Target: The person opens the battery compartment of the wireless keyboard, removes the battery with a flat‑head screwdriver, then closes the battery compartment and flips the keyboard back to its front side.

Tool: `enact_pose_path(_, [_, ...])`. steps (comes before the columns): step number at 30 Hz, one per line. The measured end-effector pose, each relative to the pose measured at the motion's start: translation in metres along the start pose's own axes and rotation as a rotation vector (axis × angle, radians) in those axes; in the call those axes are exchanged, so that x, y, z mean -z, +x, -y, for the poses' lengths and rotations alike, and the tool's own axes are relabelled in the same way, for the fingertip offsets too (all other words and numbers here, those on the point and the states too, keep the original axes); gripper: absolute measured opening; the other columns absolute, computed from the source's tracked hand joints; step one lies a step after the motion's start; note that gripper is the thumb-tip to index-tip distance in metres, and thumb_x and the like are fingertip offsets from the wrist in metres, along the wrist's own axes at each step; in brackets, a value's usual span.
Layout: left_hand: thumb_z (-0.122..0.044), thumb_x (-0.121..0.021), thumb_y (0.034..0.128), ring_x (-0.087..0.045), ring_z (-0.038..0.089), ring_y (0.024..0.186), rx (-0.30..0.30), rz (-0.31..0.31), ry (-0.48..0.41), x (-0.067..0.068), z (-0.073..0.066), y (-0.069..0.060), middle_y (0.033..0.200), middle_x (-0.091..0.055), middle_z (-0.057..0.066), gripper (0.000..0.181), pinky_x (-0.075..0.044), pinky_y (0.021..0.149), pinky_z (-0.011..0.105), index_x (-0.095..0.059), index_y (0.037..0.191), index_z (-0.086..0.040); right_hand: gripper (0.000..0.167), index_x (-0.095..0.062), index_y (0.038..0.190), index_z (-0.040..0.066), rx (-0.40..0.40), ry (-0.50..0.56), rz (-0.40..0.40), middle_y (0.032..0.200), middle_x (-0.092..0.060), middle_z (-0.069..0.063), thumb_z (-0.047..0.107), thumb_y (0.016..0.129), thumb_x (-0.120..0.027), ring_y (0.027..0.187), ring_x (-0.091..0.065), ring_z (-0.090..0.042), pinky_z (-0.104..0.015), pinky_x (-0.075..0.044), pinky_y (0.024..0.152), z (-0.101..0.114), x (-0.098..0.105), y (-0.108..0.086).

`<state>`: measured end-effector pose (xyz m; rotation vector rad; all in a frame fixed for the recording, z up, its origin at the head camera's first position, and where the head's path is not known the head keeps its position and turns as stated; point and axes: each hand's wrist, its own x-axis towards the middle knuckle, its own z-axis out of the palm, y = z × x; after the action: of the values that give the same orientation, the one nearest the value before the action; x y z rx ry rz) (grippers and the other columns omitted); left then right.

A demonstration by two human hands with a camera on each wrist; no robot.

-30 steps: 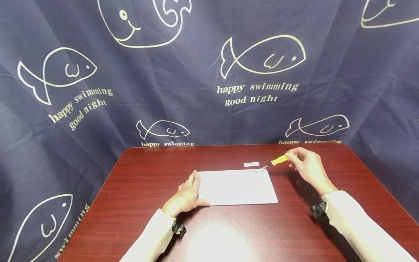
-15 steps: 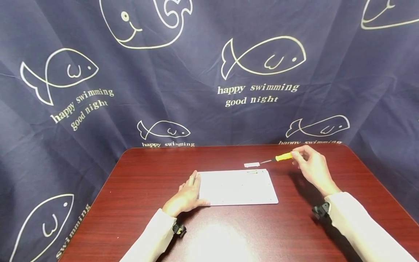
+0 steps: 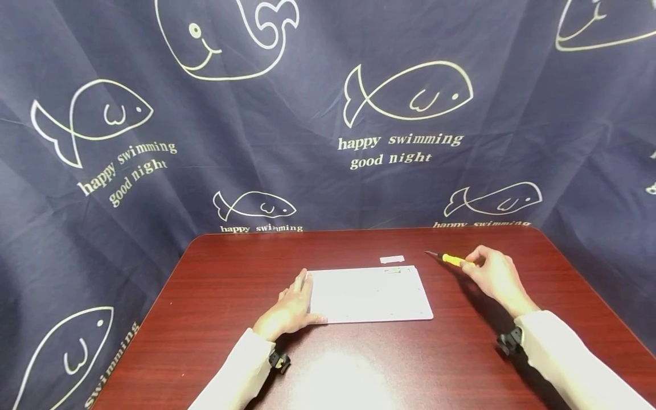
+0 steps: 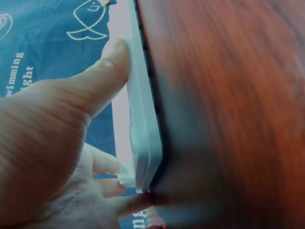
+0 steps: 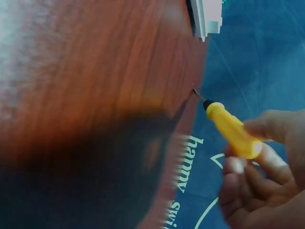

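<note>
Dark blue cloth (image 3: 307, 142), printed with pale fish outlines and the words "happy swimming good night", hangs behind a reddish-brown table (image 3: 215, 347). On that table lies the white panel (image 3: 366, 299), long side toward the person, with a row of dark pieces along its underside in the left wrist view. At its far right corner is 1 narrow recess (image 3: 393, 271); what sits inside is too small to make out. Just beyond the panel's far edge, near the recess, lies 1 small white strip (image 3: 392, 259).

At the panel's left end rests the left hand (image 3: 288, 307), its thumb on top by the near edge and its fingers spread, nearly straight, along that end. To the right of the panel, the right hand (image 3: 496, 277) pinches the yellow handle of 1 screwdriver (image 3: 455, 260) between thumb and curled fingers. Its shaft points away from that hand, the tip just past the panel's far right corner, apart from it; whether the tip touches the wood is unclear. White sleeves (image 3: 574, 359) and 2 black wrist devices (image 3: 509, 341) sit nearer the person than the panel.
</note>
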<state>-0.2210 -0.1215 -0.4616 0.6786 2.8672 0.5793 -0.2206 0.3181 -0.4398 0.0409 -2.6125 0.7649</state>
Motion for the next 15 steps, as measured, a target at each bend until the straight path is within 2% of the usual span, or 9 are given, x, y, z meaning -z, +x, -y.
enact_pose_path(5, [-0.05,-0.075,0.0739,-0.031,0.043,0.131,-0.002,-0.002,0.003,-0.001,0.001,0.0,0.152,-0.011,0.025,0.108,-0.027,0.097,0.062,-0.02,0.146,0.008,0.013,-0.061,0.069,0.013,-0.029,-0.006,0.234,0.056,-0.054,0.004,0.01,0.076,-0.071,0.053,-0.049,-0.015,-0.033,-0.037,0.053,-0.001,-0.004,-0.01])
enact_pose_path(7, [-0.049,-0.076,0.0739,-0.032,0.043,0.13,-0.005,-0.003,0.005,-0.001,0.001,0.0,0.152,-0.011,0.025,0.108,-0.027,0.097,0.062,-0.019,0.146,0.008,0.017,-0.059,0.066,0.014,-0.031,-0.01,0.301,0.057,-0.053,0.004,0.01,0.075,-0.072,0.053,-0.048,-0.016,-0.032,-0.036,0.052,0.001,-0.007,-0.014])
enact_pose_path(15, [-0.051,-0.074,0.0745,-0.032,0.043,0.13,-0.006,0.0,0.017,-0.002,0.002,0.0,0.153,-0.01,0.025,0.108,-0.028,0.097,0.062,-0.019,0.146,0.008,0.025,-0.053,0.063,0.014,-0.046,-0.057,0.401,0.057,-0.048,0.003,0.019,0.078,-0.072,0.054,-0.043,-0.017,-0.032,-0.032,0.051,0.005,-0.01,-0.016])
